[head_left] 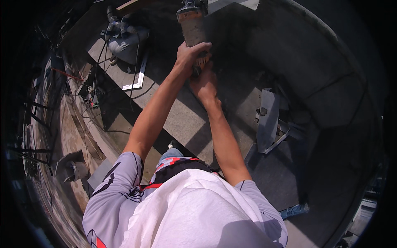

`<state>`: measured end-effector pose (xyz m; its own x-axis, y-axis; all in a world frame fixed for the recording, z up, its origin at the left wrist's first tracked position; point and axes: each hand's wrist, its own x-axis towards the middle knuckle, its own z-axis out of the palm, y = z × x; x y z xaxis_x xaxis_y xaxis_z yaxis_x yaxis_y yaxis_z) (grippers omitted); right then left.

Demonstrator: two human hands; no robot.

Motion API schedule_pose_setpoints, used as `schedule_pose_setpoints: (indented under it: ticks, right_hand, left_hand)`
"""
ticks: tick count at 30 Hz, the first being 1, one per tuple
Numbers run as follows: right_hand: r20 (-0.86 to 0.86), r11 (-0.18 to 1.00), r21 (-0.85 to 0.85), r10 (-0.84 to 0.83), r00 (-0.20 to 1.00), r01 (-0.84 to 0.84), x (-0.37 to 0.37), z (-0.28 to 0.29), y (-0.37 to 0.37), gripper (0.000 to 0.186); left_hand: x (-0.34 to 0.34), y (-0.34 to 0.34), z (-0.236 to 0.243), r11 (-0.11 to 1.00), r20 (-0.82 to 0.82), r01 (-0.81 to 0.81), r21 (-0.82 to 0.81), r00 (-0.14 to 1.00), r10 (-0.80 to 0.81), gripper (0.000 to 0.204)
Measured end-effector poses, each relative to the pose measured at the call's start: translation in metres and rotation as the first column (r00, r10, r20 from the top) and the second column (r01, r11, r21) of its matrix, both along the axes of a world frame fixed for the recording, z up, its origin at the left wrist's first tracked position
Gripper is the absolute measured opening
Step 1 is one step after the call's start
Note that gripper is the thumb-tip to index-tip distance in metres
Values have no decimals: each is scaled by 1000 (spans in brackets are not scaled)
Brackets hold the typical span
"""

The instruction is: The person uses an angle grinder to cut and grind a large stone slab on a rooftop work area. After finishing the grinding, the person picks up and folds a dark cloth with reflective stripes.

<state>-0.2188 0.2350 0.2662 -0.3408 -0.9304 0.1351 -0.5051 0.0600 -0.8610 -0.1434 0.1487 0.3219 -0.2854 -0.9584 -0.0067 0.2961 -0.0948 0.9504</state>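
Observation:
Both arms stretch far forward to an angle grinder [193,32] with a dusty body and an orange collar near its head. My left hand [188,54] is wrapped round the middle of the body, thumb across the top. Just behind it, my right hand [205,84] is closed round the rear end, its fingers mostly in shadow. The grinder's dark head reaches the top edge of the view, and its disc is not visible. A pale flat slab [233,3] lies beside the head, at the top.
To the left are a dusty grey bag-like bundle [126,49], a white L-shaped square [138,80], dark cables [97,68] and wooden planks [78,124]. Broken grey tile pieces [267,120] lie at right. A curved grey wall [326,70] bounds the right side. A blue crumpled thing [294,211] lies lower right.

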Motion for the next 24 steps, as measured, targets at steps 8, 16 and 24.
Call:
schedule_pose_setpoints:
  ticks: [8, 16, 24]
  right_hand:
    - [6, 1000, 21, 8, 1000, -8, -2, 0, 0, 69]
    - [-5, 999, -41, 22, 1000, -22, -3, 3, -20, 73]
    - [-15, 1000, 4, -20, 1000, 20, 2, 1, -10, 73]
  left_hand:
    - [-3, -3, -1, 1000, 36, -16, -25, 999, 17, 35]
    - [-1, -27, -1, 1000, 25, 20, -24, 999, -20, 46]
    - [3, -10, 6, 996, -37, 84, 30, 996, -83, 43]
